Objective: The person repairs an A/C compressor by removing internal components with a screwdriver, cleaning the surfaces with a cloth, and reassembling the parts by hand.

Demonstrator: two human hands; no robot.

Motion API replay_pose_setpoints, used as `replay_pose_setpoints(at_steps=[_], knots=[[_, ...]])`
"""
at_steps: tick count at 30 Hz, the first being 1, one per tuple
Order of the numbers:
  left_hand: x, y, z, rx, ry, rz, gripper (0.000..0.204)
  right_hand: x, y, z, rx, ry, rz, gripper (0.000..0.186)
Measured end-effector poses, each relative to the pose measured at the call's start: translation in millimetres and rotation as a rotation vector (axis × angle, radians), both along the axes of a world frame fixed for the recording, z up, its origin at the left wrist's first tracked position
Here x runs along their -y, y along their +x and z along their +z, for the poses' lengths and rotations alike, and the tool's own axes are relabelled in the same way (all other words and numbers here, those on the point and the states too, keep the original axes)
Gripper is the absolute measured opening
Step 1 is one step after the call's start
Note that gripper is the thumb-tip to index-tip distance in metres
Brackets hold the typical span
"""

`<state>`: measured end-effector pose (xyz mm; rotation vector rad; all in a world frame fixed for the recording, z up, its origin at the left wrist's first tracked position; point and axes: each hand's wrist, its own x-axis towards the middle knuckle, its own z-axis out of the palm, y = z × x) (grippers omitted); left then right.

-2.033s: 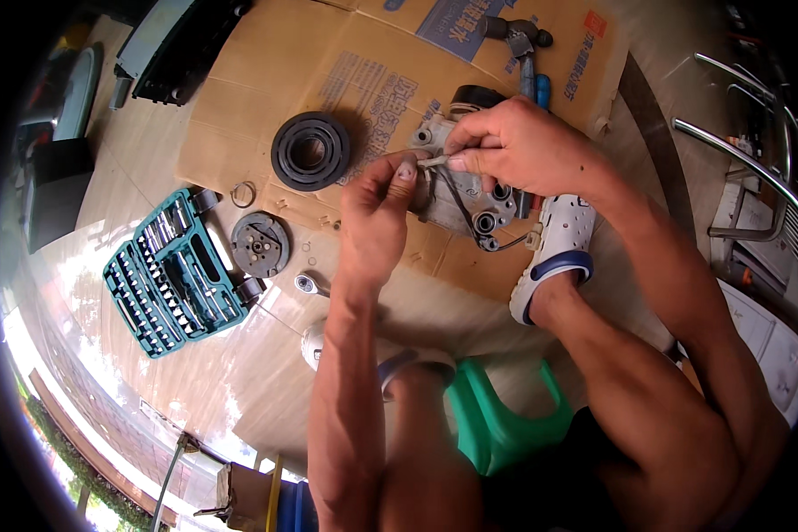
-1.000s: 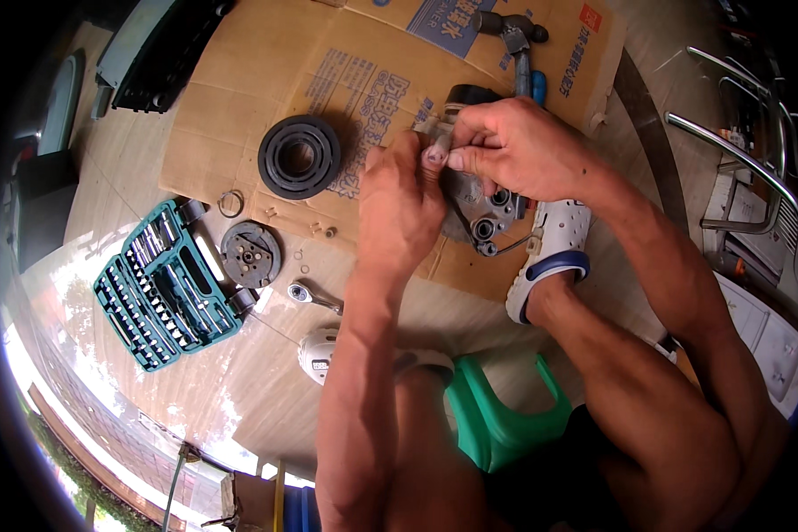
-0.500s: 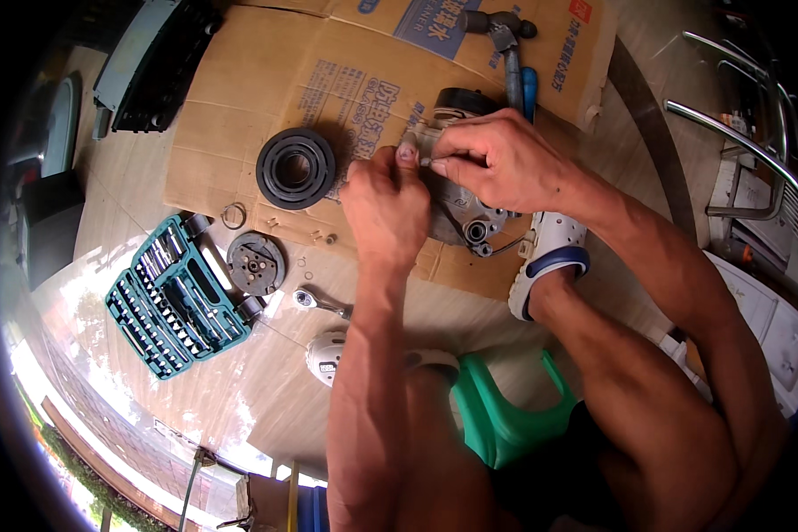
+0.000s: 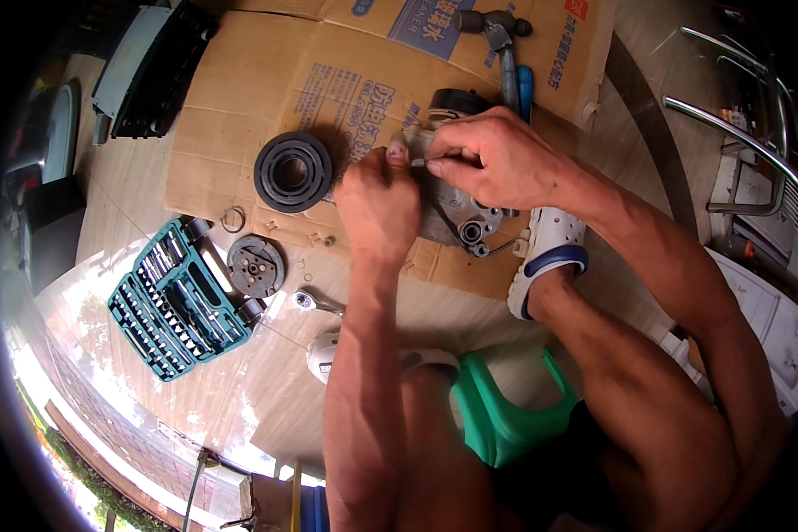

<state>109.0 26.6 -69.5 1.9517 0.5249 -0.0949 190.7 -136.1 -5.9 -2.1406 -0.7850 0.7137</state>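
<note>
A grey metal compressor lies on a flattened cardboard sheet, partly hidden under both hands. My left hand is closed at its left side, thumb up and fingers curled; what it grips, if anything, is hidden. Thumb and forefinger of my right hand are pinched together over the compressor, close to my left thumb. A tiny pale piece shows at that pinch, too small to name. Left of my hands a black grooved pulley lies flat on the cardboard.
A round clutch plate, a metal ring and a ratchet lie near an open green socket set. A hammer and a blue-handled tool lie beyond the compressor. A green stool stands between my legs.
My left hand has shifted slightly left and down, with its thumb a little farther from the right fingertips. The right hand keeps its pinch almost in place.
</note>
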Motion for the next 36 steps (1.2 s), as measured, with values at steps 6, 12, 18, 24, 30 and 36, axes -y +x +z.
replay_pose_setpoints(at_steps=[6, 12, 18, 24, 30, 36], knots=[[-11.6, -8.6, -11.2, 0.026, -0.364, -0.055, 0.032, -0.3, 2.0, 1.4, -0.078, -0.06, -0.073, 0.019], [-7.1, -20.1, -2.6, 0.213, -0.246, -0.088, 0.026, -5.0, 5.5, 6.8, -0.17, -0.114, -0.091, 0.022], [0.0, -19.4, 0.1, 0.295, 0.071, -0.126, 0.024, -12.5, 20.5, 17.5, -0.342, -0.274, 0.046, 0.022], [-4.4, -11.3, 2.4, 0.248, 0.089, -0.182, 0.026, -21.3, 48.3, 19.5, -0.53, -0.391, 0.27, 0.023], [-1.7, -2.9, 5.0, 0.086, -0.034, -0.107, 0.022, -36.1, 51.8, 32.0, -0.285, -0.466, 0.401, 0.022], [-0.5, -0.3, 5.2, -0.018, -0.231, 0.045, 0.031, -14.2, 31.5, 6.7, -0.052, -0.248, 0.257, 0.018]])
